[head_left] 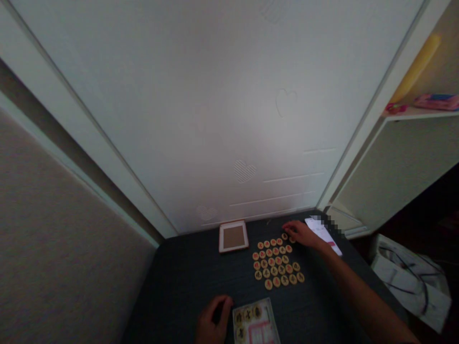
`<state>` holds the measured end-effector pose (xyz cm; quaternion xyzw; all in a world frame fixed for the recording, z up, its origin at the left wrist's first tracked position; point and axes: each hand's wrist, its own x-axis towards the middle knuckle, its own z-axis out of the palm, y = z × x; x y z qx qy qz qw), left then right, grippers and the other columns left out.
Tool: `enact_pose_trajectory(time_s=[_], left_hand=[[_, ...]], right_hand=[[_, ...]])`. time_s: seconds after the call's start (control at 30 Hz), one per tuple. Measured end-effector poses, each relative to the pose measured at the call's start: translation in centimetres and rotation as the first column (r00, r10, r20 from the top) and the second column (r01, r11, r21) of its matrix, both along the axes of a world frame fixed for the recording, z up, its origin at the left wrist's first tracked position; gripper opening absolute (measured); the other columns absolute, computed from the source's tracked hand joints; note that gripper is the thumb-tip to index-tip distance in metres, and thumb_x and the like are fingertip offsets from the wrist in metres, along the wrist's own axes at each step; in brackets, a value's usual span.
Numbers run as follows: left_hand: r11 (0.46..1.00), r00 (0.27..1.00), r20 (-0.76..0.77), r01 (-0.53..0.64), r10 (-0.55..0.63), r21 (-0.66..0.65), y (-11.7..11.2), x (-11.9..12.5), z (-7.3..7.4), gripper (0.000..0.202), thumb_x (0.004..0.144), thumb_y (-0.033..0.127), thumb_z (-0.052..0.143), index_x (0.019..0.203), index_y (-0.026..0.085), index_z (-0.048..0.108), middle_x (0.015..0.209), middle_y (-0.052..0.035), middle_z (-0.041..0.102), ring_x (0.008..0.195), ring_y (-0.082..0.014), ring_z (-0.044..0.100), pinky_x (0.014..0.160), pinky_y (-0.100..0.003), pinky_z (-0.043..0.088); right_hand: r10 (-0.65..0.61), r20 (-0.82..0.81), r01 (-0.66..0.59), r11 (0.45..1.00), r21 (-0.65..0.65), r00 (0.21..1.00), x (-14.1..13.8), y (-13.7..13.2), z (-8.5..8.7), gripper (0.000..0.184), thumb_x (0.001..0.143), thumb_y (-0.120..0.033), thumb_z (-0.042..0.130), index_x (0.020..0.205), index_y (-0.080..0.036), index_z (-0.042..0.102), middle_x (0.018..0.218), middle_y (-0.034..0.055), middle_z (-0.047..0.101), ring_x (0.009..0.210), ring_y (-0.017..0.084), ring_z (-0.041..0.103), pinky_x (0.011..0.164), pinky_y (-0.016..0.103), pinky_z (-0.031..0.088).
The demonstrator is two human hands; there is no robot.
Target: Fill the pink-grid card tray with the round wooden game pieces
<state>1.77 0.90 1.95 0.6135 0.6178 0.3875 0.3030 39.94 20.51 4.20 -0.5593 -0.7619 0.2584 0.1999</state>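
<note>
Round wooden Chinese chess pieces (275, 271) with red or dark characters lie in uneven rows on the dark table (186, 282). My right hand (300, 233) reaches over the far right end of these rows. Its fingers are slightly apart, close above a piece (284, 236), while another piece is partly covered by the hand. In the near foreground my left hand (214, 319) is curled, thumb and fingertip together; whatever they may hold is hidden. Just right of it lies a clear box (270, 310) with several larger-looking pieces and a pink-red print inside.
A shallow square tray or lid (234, 237) with a brown centre lies near the wall. Past my right hand is a phone (324, 235) with a lit screen, partly blurred out. A white panel (215, 119) rises behind the table. A white box (410, 282) with cables stands at right.
</note>
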Motion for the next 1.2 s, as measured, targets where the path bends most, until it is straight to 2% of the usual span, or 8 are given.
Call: enact_pose_trajectory(time_s=[0.13, 0.3, 0.57, 0.7, 0.83, 0.97, 1.1, 1.2], left_hand=[[1.000, 1.000, -0.011, -0.007, 0.007, 0.020, 0.0, -0.1, -0.4, 0.044, 0.090, 0.062, 0.055, 0.083, 0.024, 0.076, 0.079, -0.0021, 0.079, 0.075, -0.0211, 0.075, 0.073, -0.026, 0.060], [0.999, 0.999, -0.024, -0.024, 0.025, 0.039, -0.1, -0.2, -0.5, 0.042, 0.089, 0.061, 0.057, 0.083, 0.025, 0.076, 0.080, -0.0021, 0.079, 0.075, -0.0213, 0.075, 0.072, -0.026, 0.060], [0.999, 0.999, -0.028, -0.016, 0.017, 0.033, -0.1, -0.2, 0.1, 0.043, 0.090, 0.060, 0.055, 0.083, 0.024, 0.076, 0.079, -0.0028, 0.079, 0.076, -0.0220, 0.075, 0.073, -0.028, 0.060], [0.999, 0.999, -0.029, -0.022, 0.023, 0.037, -0.1, -0.1, 0.8, 0.043, 0.090, 0.060, 0.054, 0.082, 0.024, 0.075, 0.078, -0.0025, 0.079, 0.074, -0.0224, 0.074, 0.072, -0.029, 0.059], [0.999, 1.000, -0.017, -0.011, 0.012, 0.035, -0.2, 0.0, 0.9, 0.040, 0.089, 0.058, 0.056, 0.081, 0.024, 0.075, 0.078, -0.0024, 0.079, 0.074, -0.0228, 0.074, 0.071, -0.029, 0.059], [0.999, 1.000, 0.029, -0.011, 0.010, 0.039, -0.2, 0.1, 0.4, 0.037, 0.089, 0.055, 0.058, 0.087, 0.023, 0.074, 0.082, -0.0034, 0.079, 0.078, -0.0234, 0.075, 0.075, -0.031, 0.059], [0.998, 0.994, 0.099, -0.051, 0.046, 0.048, -0.2, 0.6, 0.6, 0.035, 0.088, 0.054, 0.060, 0.092, 0.022, 0.073, 0.085, -0.0048, 0.079, 0.081, -0.0244, 0.075, 0.078, -0.034, 0.059], [0.998, 0.991, 0.129, -0.031, 0.024, 0.056, -0.9, 1.6, 2.0, 0.031, 0.089, 0.050, 0.060, 0.093, 0.022, 0.073, 0.087, -0.0049, 0.079, 0.084, -0.0241, 0.074, 0.081, -0.034, 0.058]], right_hand=[[0.031, -0.016, -0.031, 0.999, -0.044, 0.999, 0.1, 0.1, -0.5, 0.031, 0.083, -0.040, 0.067, 0.106, -0.021, 0.075, 0.100, 0.0074, 0.077, 0.090, 0.023, 0.071, 0.081, 0.032, 0.053], [0.008, -0.011, -0.009, 0.996, -0.087, 1.000, -0.1, 0.8, -0.7, 0.027, 0.078, -0.038, 0.072, 0.097, -0.021, 0.077, 0.092, 0.0061, 0.078, 0.082, 0.022, 0.071, 0.073, 0.028, 0.052], [-0.071, -0.063, 0.063, 0.990, -0.125, 0.995, -0.7, 1.4, -0.2, 0.014, 0.079, -0.032, 0.070, 0.085, -0.019, 0.073, 0.069, 0.0015, 0.074, 0.059, 0.015, 0.068, 0.059, 0.023, 0.047], [-0.106, -0.158, 0.095, 0.992, -0.080, 0.982, -1.1, 0.4, 0.9, 0.016, 0.083, -0.035, 0.066, 0.087, -0.020, 0.069, 0.076, 0.0013, 0.074, 0.059, 0.014, 0.067, 0.061, 0.023, 0.048], [-0.144, -0.286, 0.141, 0.990, -0.030, 0.947, -1.4, -2.9, 2.1, 0.029, 0.087, -0.047, 0.062, 0.099, -0.021, 0.068, 0.086, 0.0035, 0.075, 0.075, 0.018, 0.070, 0.068, 0.028, 0.053], [-0.139, -0.412, 0.124, 0.990, -0.064, 0.901, -2.6, -8.9, 2.2, 0.041, 0.091, -0.054, 0.057, 0.115, -0.021, 0.066, 0.099, 0.0060, 0.076, 0.086, 0.021, 0.072, 0.076, 0.031, 0.057], [-0.107, -0.523, 0.047, 0.991, -0.127, 0.845, -5.8, -15.3, 1.4, 0.043, 0.091, -0.052, 0.060, 0.121, -0.023, 0.068, 0.104, 0.0072, 0.075, 0.088, 0.022, 0.072, 0.080, 0.034, 0.058], [-0.074, -0.584, -0.011, 0.990, -0.141, 0.808, -9.0, -18.7, 1.0, 0.039, 0.087, -0.050, 0.067, 0.118, -0.025, 0.071, 0.098, 0.0055, 0.073, 0.085, 0.021, 0.070, 0.079, 0.034, 0.057]])
